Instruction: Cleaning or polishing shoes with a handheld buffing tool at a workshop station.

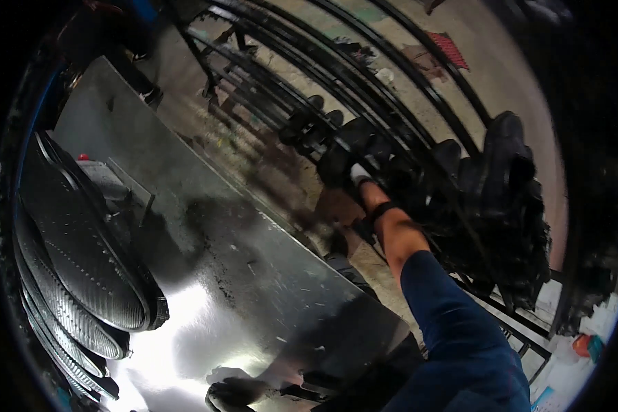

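Head view: the shoe (334, 165) by the right hand (361, 178) looks black.

We cannot see the fingers of the right hand (358, 173): they vanish among dark shoes (501, 147) on the rack (419, 80), so its grip stays unknown to us. The blue sleeve (453, 323) is cut off by the lower edge. On the near end of the bench (254, 288), itself cut off below, we find a dark shape with a pale rim (235, 393), too dim to tell as the left hand or a thing. Along the bench's left edge, overlapping soles (96, 254) hide parts of one another; the small red thing (83, 157) beside them is too small for us to name. Beyond the rack, the red scrap (452, 51) is blurred
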A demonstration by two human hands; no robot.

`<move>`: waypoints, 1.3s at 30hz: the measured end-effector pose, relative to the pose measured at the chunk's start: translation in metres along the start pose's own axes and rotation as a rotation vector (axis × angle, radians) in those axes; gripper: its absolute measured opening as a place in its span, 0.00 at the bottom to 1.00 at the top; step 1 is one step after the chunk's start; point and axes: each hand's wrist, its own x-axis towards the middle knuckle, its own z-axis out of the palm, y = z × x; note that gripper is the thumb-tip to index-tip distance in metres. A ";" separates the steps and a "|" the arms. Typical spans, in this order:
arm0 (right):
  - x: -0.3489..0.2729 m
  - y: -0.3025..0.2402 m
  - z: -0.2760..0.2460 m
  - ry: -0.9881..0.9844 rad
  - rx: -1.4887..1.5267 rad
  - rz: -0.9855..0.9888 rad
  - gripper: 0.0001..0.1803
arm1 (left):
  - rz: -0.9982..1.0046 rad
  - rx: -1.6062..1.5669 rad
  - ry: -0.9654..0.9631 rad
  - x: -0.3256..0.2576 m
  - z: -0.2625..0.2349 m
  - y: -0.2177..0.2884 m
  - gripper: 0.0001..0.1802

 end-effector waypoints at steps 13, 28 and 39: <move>-0.291 -0.268 -0.123 -0.159 0.322 -0.206 0.25 | 0.188 -1.038 -0.176 0.142 0.018 0.188 0.38; -0.538 -0.337 0.029 -1.057 0.605 -0.032 0.30 | 0.078 -0.804 -0.009 0.055 -0.013 0.216 0.39; -0.540 -0.370 -0.091 -1.322 -0.071 -0.353 0.32 | 0.012 -0.863 0.100 0.027 0.001 -0.024 0.28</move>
